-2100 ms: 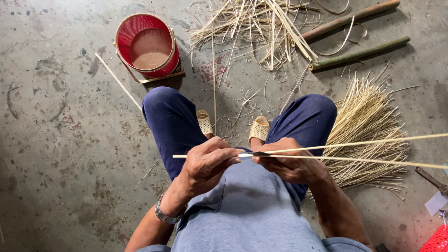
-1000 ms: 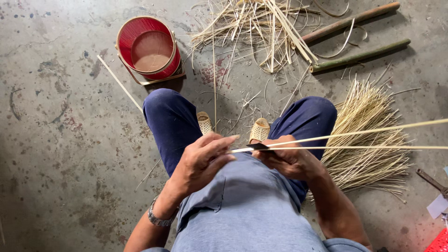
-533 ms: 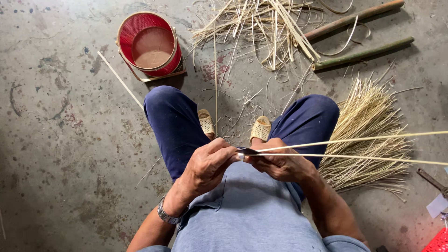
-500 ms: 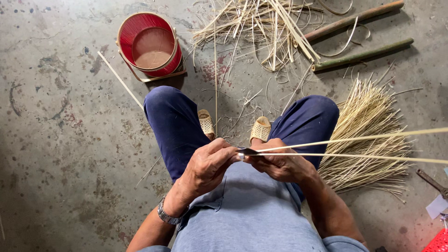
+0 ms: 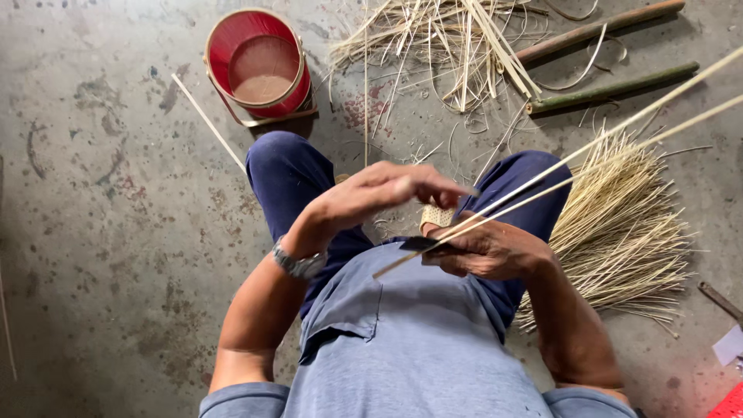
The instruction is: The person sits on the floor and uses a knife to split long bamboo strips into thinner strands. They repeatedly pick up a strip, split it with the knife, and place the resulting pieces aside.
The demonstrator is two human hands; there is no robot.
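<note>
My right hand (image 5: 489, 251) is closed over my lap, gripping a dark knife blade (image 5: 420, 244) together with a long split bamboo strip (image 5: 619, 128). The strip forks at the blade; its two thin halves run up and to the right, out of view. My left hand (image 5: 387, 192) hovers above and to the left of the right hand, fingers stretched out flat, holding nothing; its fingertips are close to the strip. A metal wristwatch (image 5: 298, 265) is on the left wrist. I sit with both knees in dark blue trousers spread over the concrete floor.
A red bucket (image 5: 259, 66) stands ahead on the left, a thin stick (image 5: 207, 122) beside it. Loose bamboo shavings (image 5: 441, 39) lie ahead. Two bamboo poles (image 5: 596, 31) (image 5: 619, 87) lie at the upper right. A fan of finished strips (image 5: 627, 224) lies by my right knee.
My left hand has let go of the strip and lifted up with fingers spread flat. The strip's far ends have swung upward; the right hand stays on knife and strip.
</note>
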